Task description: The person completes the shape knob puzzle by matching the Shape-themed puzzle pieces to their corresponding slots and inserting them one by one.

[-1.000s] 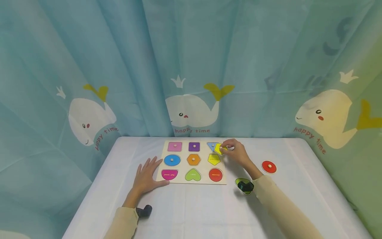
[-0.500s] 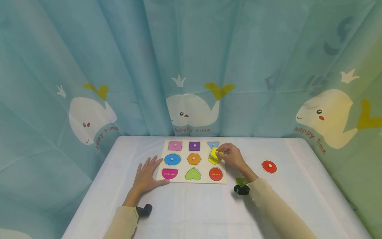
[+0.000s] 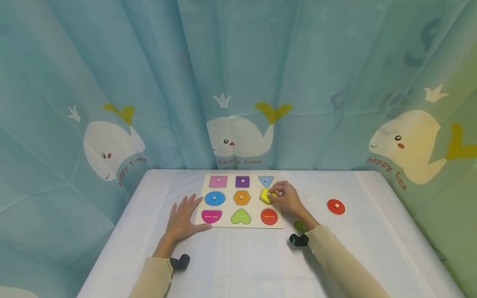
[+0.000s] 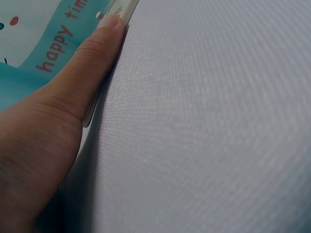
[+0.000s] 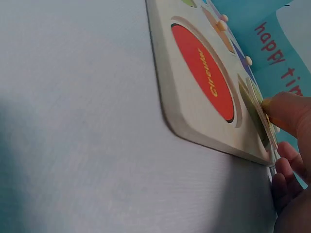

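My right hand (image 3: 290, 200) pinches a yellow pentagon puzzle piece (image 3: 264, 194) by its knob. The piece sits slightly askew over the pentagon recess at the right side of a wooden shape board (image 3: 255, 207). In the right wrist view the piece (image 5: 257, 108) is tilted, with one edge raised above the board. My left hand (image 3: 185, 220) rests at the board's left edge with fingers spread; its thumb (image 4: 92, 58) lies along the near edge. Pink, purple, light-blue, blue and orange knobbed pieces lie in their recesses. The half-round, heart and circular recesses (image 3: 269, 216) show printed bottoms.
A red round piece (image 3: 336, 207) lies on the white table (image 3: 253, 260) to the right. Nearer, a green piece (image 3: 299, 226) is partly hidden by the right wrist and its black camera (image 3: 299, 240). A blue whale-print curtain (image 3: 316, 136) hangs behind the table.
My right hand has moved left and toward me, bringing the yellow pentagon piece from beside the light-blue triangle down onto the pentagon recess. The left hand has stayed in place.
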The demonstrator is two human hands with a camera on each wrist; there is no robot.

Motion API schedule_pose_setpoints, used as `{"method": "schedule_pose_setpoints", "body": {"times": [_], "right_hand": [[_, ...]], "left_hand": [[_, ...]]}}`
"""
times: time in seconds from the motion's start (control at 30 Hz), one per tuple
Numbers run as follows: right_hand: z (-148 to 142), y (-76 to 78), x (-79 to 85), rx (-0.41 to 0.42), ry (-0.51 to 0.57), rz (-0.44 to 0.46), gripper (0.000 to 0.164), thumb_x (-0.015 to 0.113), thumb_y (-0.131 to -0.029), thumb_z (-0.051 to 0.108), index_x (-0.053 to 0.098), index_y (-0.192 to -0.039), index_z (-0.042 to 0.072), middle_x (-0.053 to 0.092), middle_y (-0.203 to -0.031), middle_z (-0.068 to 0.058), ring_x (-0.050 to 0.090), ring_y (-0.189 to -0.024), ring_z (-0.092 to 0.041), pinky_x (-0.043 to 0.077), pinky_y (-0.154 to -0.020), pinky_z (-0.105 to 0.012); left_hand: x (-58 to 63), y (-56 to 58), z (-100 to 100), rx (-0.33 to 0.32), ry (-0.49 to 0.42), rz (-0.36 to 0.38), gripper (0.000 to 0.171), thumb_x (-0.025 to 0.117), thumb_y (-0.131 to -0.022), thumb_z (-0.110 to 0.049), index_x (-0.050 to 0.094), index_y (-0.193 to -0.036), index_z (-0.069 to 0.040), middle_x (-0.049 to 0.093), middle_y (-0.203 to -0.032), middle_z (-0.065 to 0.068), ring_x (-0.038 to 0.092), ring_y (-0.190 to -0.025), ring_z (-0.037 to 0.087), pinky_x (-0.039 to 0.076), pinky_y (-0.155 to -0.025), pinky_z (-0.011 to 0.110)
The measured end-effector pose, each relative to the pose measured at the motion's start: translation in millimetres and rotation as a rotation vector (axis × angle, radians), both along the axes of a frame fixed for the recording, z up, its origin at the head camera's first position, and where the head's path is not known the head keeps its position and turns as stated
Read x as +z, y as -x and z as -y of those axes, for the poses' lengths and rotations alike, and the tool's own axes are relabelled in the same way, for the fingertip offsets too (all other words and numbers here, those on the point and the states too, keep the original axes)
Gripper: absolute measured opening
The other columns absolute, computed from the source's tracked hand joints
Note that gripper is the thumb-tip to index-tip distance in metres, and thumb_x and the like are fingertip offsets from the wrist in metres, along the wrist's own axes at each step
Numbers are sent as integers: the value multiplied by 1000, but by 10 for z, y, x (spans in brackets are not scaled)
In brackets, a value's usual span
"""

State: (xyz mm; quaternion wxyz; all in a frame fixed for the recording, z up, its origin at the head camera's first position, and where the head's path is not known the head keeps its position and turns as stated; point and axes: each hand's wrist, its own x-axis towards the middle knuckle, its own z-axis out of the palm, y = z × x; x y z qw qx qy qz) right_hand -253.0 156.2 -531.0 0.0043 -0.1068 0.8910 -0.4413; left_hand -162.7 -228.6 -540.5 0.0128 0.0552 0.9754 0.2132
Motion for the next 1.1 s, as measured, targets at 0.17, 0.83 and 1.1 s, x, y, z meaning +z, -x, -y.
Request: {"method": "schedule_pose_setpoints", "body": {"times": [0.17, 0.83, 1.1], "right_hand": [[9, -3, -29, 0, -9, 11, 11, 81, -89, 15, 80, -97, 9, 61, -125, -15, 54, -122, -35, 51, -100, -53], [43, -21, -45, -33, -32, 74, 15, 80, -90, 21, 80, -102, 11, 56, -137, -15, 43, -135, -38, 45, -109, -58], [54, -20, -50, -33, -37, 73, 13, 81, -89, 19, 81, -100, 11, 57, -136, -14, 43, -135, -38, 44, -109, -59]], "left_hand": [[7, -6, -1, 2, 1, -5, 107, 80, -72, -66, 41, -158, -16, 28, -168, 14, 13, -156, 42, 3, -120, 69], [44, -21, -19, 6, 5, 3, 108, 81, -72, -65, 40, -159, -16, 27, -168, 13, 12, -156, 41, 2, -121, 69], [28, -20, -11, 5, 15, -5, 108, 80, -72, -66, 40, -159, -16, 27, -168, 13, 12, -156, 41, 3, -121, 69]]}}
